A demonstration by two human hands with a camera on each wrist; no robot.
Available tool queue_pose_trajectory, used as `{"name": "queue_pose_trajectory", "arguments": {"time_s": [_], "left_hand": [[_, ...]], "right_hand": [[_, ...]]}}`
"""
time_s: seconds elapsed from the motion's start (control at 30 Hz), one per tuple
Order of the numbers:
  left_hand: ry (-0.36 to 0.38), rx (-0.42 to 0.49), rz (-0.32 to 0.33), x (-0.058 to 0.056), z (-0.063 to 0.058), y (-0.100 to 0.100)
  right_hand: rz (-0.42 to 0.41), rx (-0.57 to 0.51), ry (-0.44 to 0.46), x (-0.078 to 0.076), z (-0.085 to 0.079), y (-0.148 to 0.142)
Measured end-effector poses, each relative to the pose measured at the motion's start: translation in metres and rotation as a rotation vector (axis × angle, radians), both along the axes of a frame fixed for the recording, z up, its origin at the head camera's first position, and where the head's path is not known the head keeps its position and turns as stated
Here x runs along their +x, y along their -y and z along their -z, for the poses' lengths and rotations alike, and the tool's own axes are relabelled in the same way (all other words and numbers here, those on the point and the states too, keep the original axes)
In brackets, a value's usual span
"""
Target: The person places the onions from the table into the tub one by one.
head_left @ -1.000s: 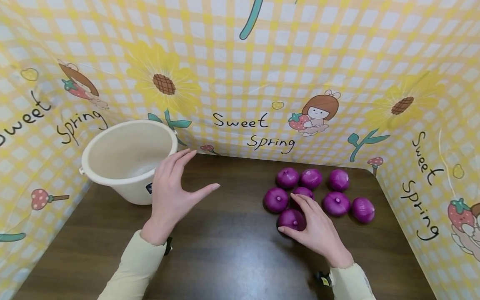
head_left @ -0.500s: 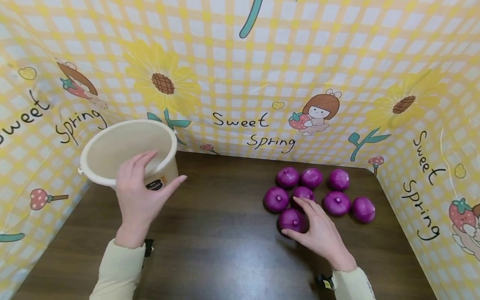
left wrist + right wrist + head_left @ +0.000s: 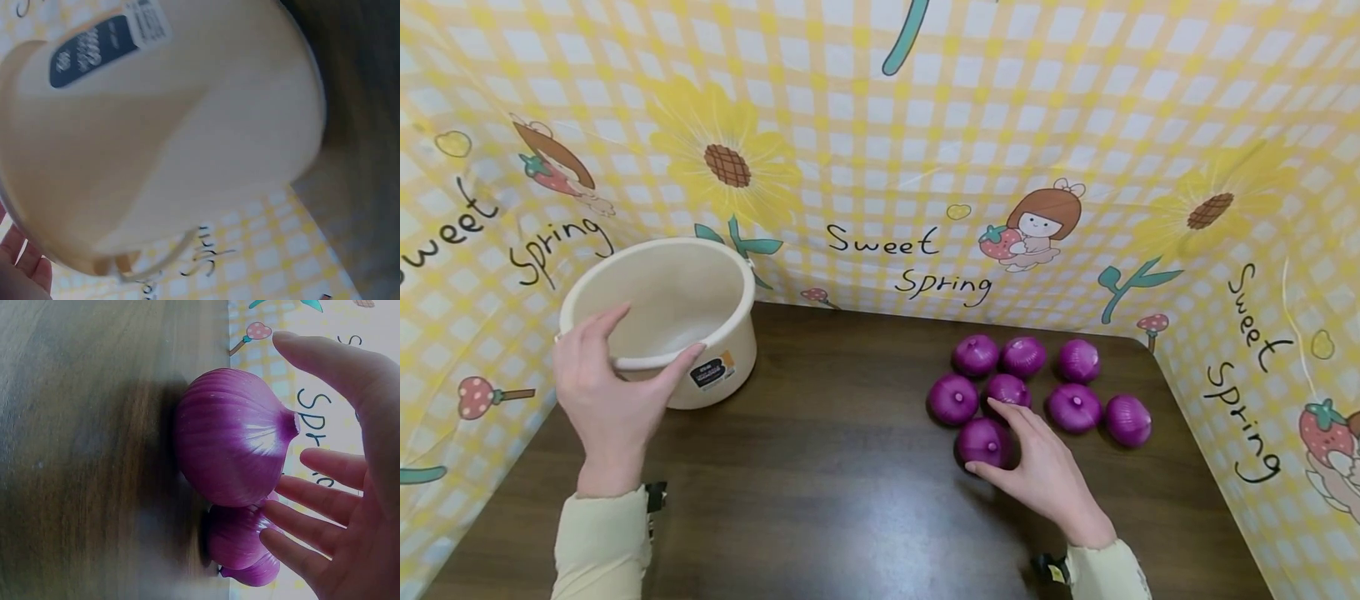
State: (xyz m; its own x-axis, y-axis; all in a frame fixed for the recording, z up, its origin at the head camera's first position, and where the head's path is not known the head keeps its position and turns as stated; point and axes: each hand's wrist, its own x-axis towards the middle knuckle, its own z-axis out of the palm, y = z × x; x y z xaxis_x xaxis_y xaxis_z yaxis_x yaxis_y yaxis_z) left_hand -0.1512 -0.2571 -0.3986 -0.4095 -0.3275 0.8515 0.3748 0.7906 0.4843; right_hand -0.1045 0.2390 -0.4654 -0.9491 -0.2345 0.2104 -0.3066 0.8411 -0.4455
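A cream plastic bucket (image 3: 741, 350) with a dark label stands on the table at the left, its mouth facing up. My left hand (image 3: 602, 392) is over its near-left rim, thumb and fingers spread apart. In the left wrist view the bucket's side (image 3: 187, 137) fills most of the picture, and a few fingers (image 3: 28, 262) show past the rim; contact cannot be made out. My right hand (image 3: 1045, 475) hovers with spread fingers just right of the nearest purple onion (image 3: 981, 442). The right wrist view shows a gap between that onion (image 3: 231, 437) and the palm.
Several more purple onions (image 3: 1073, 408) sit in a loose group behind and right of the nearest one. Yellow checked cloth (image 3: 865, 167) walls in the brown table (image 3: 850, 467) at the back and both sides. A bucket handle (image 3: 169, 256) shows in the left wrist view.
My left hand has moved left, from the bucket's right side to its near-left rim, uncovering the label. My right hand has barely shifted beside the nearest onion. Bucket and onions stay put.
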Motion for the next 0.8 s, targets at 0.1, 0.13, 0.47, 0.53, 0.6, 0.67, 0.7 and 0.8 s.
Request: {"name": "queue_pose_trajectory", "arguments": {"time_s": [0.1,0.13,0.47,0.53,0.6,0.67,0.7,0.8], "left_hand": [[-0.023,0.023,0.001,0.002,0.000,0.002],[-0.026,0.024,0.007,0.002,0.001,0.004],[-0.084,-0.024,0.124,-0.003,0.017,0.015],[-0.106,-0.016,0.133,-0.004,0.019,0.015],[-0.120,0.000,0.131,-0.005,0.021,0.014],[-0.126,0.014,0.123,-0.006,0.022,0.015],[-0.129,0.023,0.117,-0.006,0.023,0.015],[-0.140,0.044,0.091,-0.007,0.024,0.014]], "right_hand": [[-0.002,-0.007,-0.004,0.000,0.001,0.000],[-0.003,-0.010,-0.005,0.001,0.001,0.000],[-0.001,-0.022,0.012,0.000,0.006,-0.002],[-0.002,-0.023,0.012,0.000,0.007,-0.003],[-0.003,-0.026,0.014,0.000,0.007,-0.003],[-0.003,-0.030,0.018,0.000,0.008,-0.003],[-0.005,-0.034,0.020,0.000,0.008,-0.003],[-0.008,-0.042,0.028,0.000,0.009,-0.003]]}}
